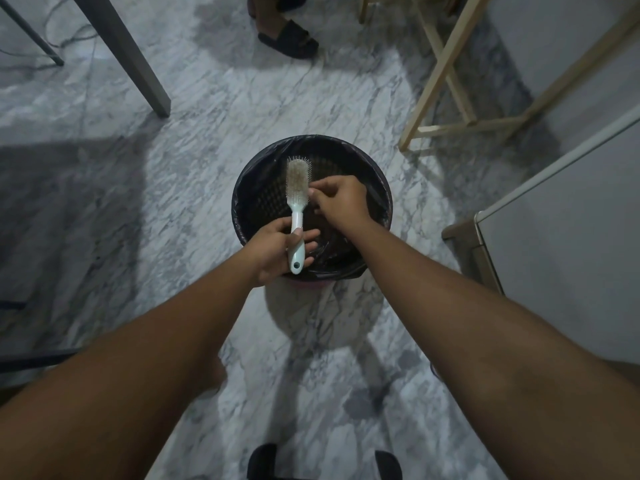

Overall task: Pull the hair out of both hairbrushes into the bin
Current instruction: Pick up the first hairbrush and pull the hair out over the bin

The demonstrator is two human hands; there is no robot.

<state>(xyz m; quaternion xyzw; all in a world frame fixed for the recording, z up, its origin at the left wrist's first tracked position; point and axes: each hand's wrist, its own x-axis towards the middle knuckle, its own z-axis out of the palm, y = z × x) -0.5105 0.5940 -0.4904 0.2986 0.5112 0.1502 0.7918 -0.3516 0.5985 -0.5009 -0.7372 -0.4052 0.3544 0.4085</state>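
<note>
A pale mint hairbrush (298, 188) stands upright over the round bin (381, 188), which is lined with a black bag. Its bristle pad is matted with light hair. My left hand (277, 252) grips the brush handle near its lower end, thumb across the front. My right hand (341, 200) is just right of the brush head, fingertips pinched together at the edge of the bristles; whether hair is between them is too small to tell. Only one brush is in view.
The bin stands on a grey marbled floor. A grey table leg (138, 67) rises at the back left, a light wooden frame (446, 95) at the back right, a white cabinet (568, 216) on the right. Another person's foot in a dark shoe (289, 39) is beyond the bin.
</note>
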